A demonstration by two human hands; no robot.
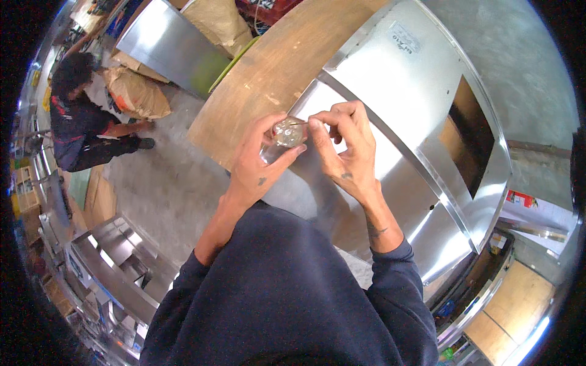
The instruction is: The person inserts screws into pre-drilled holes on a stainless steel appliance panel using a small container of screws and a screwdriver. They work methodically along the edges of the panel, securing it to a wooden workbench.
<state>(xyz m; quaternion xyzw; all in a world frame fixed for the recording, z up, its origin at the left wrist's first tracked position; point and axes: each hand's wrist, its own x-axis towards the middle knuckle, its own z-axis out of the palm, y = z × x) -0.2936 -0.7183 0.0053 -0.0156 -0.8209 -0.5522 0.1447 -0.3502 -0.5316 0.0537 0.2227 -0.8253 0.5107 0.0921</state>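
The left hand (255,160) grips a small clear container (287,135) — contents too unclear to name — near a metal panel (390,79); it looks round, shiny. The right hand (349,146) pinches a thin stick (299,124) there.

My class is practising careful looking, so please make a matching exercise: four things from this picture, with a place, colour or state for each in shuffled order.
1. See-through container
2. Right hand
3. Large metal panel
4. Other person

A. Silvery, with a rectangular opening
B. Low down at the picture's left, near a brown sack
C. Pinching a thin dark piece
D. Held in the left hand

Pairs: 1-D, 2-C, 3-A, 4-B
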